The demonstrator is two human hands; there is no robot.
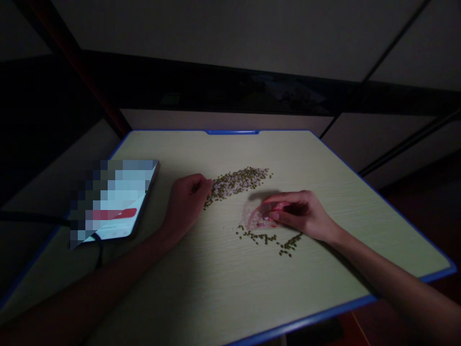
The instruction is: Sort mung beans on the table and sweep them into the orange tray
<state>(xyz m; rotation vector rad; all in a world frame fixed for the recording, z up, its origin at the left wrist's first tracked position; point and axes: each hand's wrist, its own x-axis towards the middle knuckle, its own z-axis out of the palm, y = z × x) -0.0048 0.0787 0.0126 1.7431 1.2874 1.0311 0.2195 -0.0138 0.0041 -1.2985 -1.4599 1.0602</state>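
My left hand [186, 201] rests on the table with its fingers curled, touching the left end of a pile of small mixed green and pale grains [237, 181]. My right hand [300, 214] lies to the right of it, fingers pinched on a small pinkish translucent dish or lid [255, 216] held tilted on the tabletop. A loose arc of green beans [268, 239] lies just in front of that dish.
The table [324, 173] is pale wood-grain with a blue rim. A lit phone [115, 199] lies at the left with a dark cable running off its near end. The room around is dark; a dark rail crosses behind the table.
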